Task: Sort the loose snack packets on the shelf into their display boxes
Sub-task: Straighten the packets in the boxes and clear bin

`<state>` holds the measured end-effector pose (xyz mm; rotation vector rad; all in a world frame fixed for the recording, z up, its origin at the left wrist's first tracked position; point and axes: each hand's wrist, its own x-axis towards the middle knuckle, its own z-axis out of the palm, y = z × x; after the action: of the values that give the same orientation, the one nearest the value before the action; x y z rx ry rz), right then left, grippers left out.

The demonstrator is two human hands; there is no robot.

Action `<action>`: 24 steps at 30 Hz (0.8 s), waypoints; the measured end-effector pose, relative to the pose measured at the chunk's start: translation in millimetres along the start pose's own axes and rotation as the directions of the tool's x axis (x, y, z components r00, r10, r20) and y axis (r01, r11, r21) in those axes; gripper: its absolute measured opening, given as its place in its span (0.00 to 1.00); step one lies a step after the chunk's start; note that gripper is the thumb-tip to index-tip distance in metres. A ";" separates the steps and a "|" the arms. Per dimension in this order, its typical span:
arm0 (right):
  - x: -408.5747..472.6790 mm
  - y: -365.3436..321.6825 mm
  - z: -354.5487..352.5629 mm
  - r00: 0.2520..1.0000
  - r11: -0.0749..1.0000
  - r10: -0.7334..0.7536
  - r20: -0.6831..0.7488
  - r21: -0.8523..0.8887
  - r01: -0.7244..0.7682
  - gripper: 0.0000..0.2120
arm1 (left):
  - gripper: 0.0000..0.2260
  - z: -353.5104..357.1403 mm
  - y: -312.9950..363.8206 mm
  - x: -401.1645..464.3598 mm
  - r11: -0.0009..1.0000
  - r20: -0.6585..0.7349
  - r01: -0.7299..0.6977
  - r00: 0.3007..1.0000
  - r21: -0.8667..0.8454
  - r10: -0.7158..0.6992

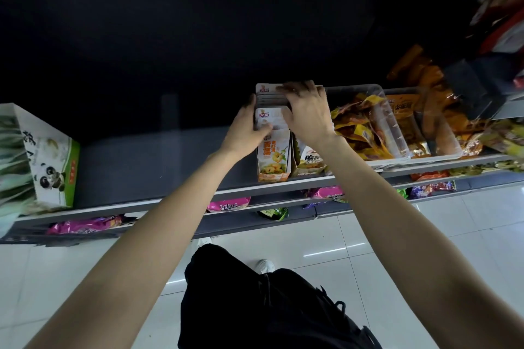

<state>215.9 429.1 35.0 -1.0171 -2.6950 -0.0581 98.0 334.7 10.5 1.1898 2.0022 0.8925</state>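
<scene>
1. Head view looks down on a dark grey shelf (136, 161) that crosses the frame from 9 o'clock to 3 o'clock, with a pale front edge strip.
2. An orange-and-white display box (273, 161) stands at the shelf front, just right of centre; white snack packets (268, 115) stand upright in it in a row running back toward 12 o'clock.
3. Left hand (246, 129) holds the left side of the packet row, thumb across the front packet, fingers curled round the far side.
4. Right hand (304, 110) lies on top of the row, fingers bent over the rear packets' top edges.
5. A second, tan display box (310, 163) touches the first on its 3 o'clock side.
6. Clear plastic bins (394, 127) farther toward 3 o'clock hold loose yellow and orange packets (355, 125).
7. A white-and-green panda carton (54, 167) stands at 9 o'clock, well apart from the boxes.
8. Pink packets (85, 225) show on a lower shelf tier at 8 o'clock.
9. White glossy floor tiles (425, 249) fill the lower frame; the area behind the shelf is dark.
</scene>
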 end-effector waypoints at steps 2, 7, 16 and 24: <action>5.8 3.1 -1.1 0.998 0.996 -0.039 0.053 -0.072 0.043 0.24 | 0.35 12.5 3.3 -0.1 0.999 0.091 0.008 0.996 0.037 -0.011; 12.8 6.5 -0.7 0.954 0.987 -0.074 0.290 -0.115 0.111 0.27 | 0.37 29.3 2.9 6.2 0.997 0.019 0.080 0.997 0.022 -0.080; 25.3 -0.4 -7.7 0.998 1.000 -0.019 0.065 0.019 0.018 0.14 | 0.24 18.2 2.4 -0.6 0.999 -0.231 -0.029 0.973 -0.042 0.019; 40.2 -2.5 -11.5 0.979 0.981 -0.056 0.198 -0.171 0.090 0.20 | 0.37 17.1 3.6 -2.8 0.998 -0.162 -0.030 0.986 0.058 0.039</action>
<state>187.8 451.7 56.5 -1.0200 -2.9475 -0.2324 114.3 337.5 4.1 1.2197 2.1551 0.9853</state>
